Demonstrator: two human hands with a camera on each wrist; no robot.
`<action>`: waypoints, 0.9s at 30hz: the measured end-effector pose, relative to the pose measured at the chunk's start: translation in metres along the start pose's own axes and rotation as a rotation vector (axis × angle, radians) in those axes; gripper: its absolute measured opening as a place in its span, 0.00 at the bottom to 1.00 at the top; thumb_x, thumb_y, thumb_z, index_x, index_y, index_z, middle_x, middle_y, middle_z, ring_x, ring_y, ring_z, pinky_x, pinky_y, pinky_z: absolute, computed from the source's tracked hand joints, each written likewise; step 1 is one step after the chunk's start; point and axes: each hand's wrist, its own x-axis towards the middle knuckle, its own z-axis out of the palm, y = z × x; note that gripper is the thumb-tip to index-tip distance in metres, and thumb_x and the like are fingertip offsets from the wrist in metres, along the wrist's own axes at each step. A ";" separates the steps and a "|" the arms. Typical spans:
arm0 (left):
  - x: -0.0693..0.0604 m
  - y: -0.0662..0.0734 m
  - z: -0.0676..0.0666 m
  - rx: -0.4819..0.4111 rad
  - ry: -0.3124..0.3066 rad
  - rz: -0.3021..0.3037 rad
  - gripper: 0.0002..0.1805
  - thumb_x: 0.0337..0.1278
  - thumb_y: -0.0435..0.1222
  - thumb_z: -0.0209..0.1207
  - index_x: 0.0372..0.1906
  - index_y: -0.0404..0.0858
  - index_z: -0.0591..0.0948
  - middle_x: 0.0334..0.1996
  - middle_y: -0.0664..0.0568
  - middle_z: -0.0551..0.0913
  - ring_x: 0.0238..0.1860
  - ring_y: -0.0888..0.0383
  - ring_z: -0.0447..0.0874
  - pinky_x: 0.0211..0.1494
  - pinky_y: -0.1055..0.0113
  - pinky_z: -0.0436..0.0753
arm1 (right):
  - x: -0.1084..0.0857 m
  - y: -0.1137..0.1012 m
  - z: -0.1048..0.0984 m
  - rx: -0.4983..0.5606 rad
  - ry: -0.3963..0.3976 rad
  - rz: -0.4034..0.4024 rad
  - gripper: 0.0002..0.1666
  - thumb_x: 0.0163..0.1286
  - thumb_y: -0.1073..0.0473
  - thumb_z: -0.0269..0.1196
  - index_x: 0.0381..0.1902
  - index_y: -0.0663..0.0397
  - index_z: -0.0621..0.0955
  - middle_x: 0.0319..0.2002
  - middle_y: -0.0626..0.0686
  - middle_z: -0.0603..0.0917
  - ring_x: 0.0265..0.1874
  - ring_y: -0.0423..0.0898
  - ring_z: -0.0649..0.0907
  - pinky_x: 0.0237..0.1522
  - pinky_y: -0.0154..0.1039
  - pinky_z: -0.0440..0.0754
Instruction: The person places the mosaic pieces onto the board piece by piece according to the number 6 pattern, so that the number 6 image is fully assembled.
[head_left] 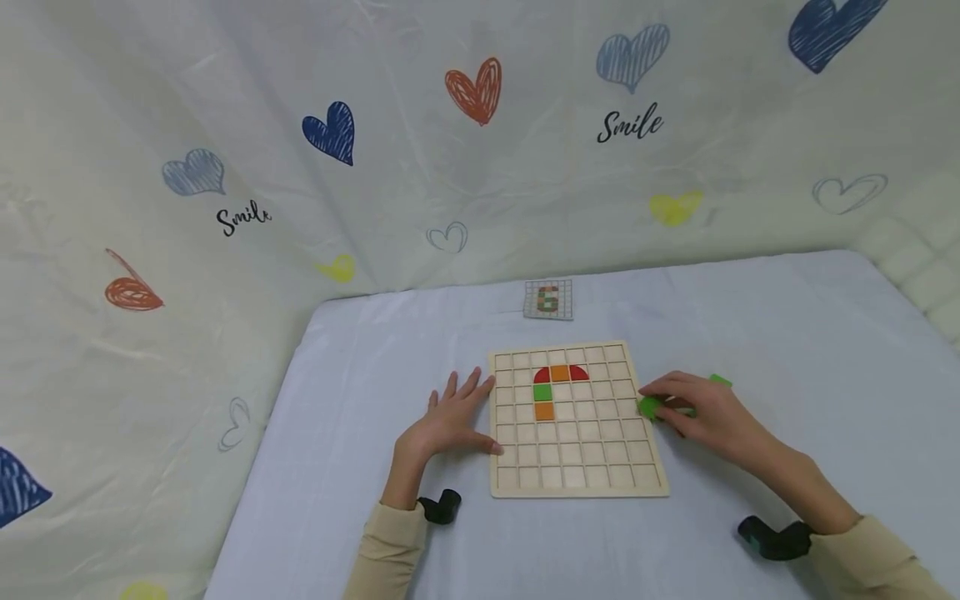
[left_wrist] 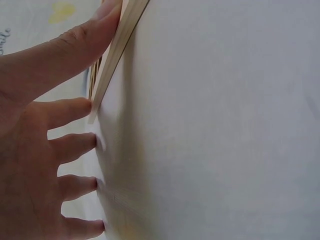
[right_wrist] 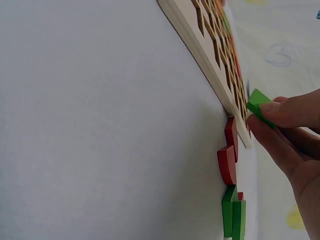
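Observation:
My left hand [head_left: 447,418] is spread against the left edge of a wooden grid board [head_left: 577,477]; in the left wrist view its thumb [left_wrist: 95,35] rests on the rim. By the board's right edge, my right hand [head_left: 701,410] pinches a green block [right_wrist: 257,100] between thumb and fingers. Set into the board's upper cells are a red rounded block [head_left: 542,376], an orange square block [head_left: 560,373] and another red rounded block [head_left: 578,372] in a row. Below the left red one sit a green square block [head_left: 542,392] and an orange block [head_left: 544,412].
Beyond the board lies a small pattern card [head_left: 548,300] with a coloured grid figure. Loose red blocks [right_wrist: 227,165] and green blocks [right_wrist: 228,212] lie to the board's right, partly hidden by my right hand in the head view. A white cloth [head_left: 337,350] covers the table.

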 end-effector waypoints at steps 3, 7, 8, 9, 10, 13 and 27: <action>-0.001 0.001 0.000 -0.005 0.004 0.008 0.61 0.48 0.53 0.77 0.84 0.49 0.55 0.85 0.51 0.44 0.84 0.37 0.31 0.79 0.30 0.40 | 0.003 -0.003 0.002 0.008 -0.005 0.007 0.26 0.49 0.79 0.75 0.47 0.59 0.88 0.43 0.49 0.88 0.37 0.44 0.89 0.37 0.34 0.88; -0.003 0.002 -0.001 -0.016 0.006 0.009 0.61 0.48 0.52 0.78 0.83 0.48 0.55 0.85 0.50 0.44 0.83 0.37 0.31 0.79 0.30 0.40 | 0.007 -0.008 0.005 0.032 -0.031 0.035 0.26 0.51 0.79 0.75 0.49 0.61 0.88 0.44 0.51 0.88 0.39 0.48 0.89 0.37 0.33 0.88; -0.003 0.002 -0.002 -0.019 0.006 0.008 0.61 0.48 0.52 0.78 0.83 0.47 0.55 0.85 0.49 0.44 0.83 0.36 0.31 0.79 0.30 0.40 | 0.008 -0.009 0.006 0.035 -0.036 0.041 0.26 0.51 0.79 0.75 0.49 0.61 0.87 0.45 0.52 0.88 0.39 0.49 0.89 0.37 0.32 0.88; -0.003 0.002 -0.002 -0.021 0.006 0.008 0.61 0.48 0.52 0.78 0.83 0.47 0.55 0.85 0.49 0.44 0.83 0.36 0.31 0.79 0.30 0.40 | 0.009 -0.010 0.007 0.039 -0.041 0.047 0.25 0.51 0.79 0.74 0.49 0.62 0.87 0.45 0.53 0.88 0.39 0.50 0.89 0.37 0.32 0.88; -0.003 0.002 -0.002 -0.023 0.006 0.008 0.61 0.48 0.51 0.78 0.83 0.47 0.55 0.85 0.49 0.44 0.83 0.36 0.31 0.79 0.30 0.39 | 0.010 -0.011 0.008 0.045 -0.045 0.052 0.25 0.51 0.80 0.74 0.49 0.62 0.87 0.45 0.53 0.88 0.39 0.50 0.90 0.37 0.31 0.88; -0.003 0.002 -0.002 -0.022 0.010 0.010 0.61 0.48 0.51 0.78 0.83 0.47 0.55 0.85 0.49 0.45 0.83 0.36 0.31 0.79 0.30 0.40 | 0.013 -0.013 0.010 0.064 -0.047 0.054 0.25 0.52 0.80 0.74 0.49 0.63 0.87 0.44 0.53 0.88 0.40 0.51 0.89 0.38 0.32 0.88; -0.002 0.003 -0.003 -0.007 0.010 0.012 0.60 0.48 0.52 0.77 0.83 0.47 0.55 0.85 0.49 0.45 0.83 0.36 0.31 0.79 0.30 0.40 | 0.030 -0.022 0.024 0.143 -0.089 0.065 0.18 0.54 0.74 0.76 0.44 0.61 0.87 0.40 0.51 0.87 0.36 0.45 0.85 0.39 0.39 0.90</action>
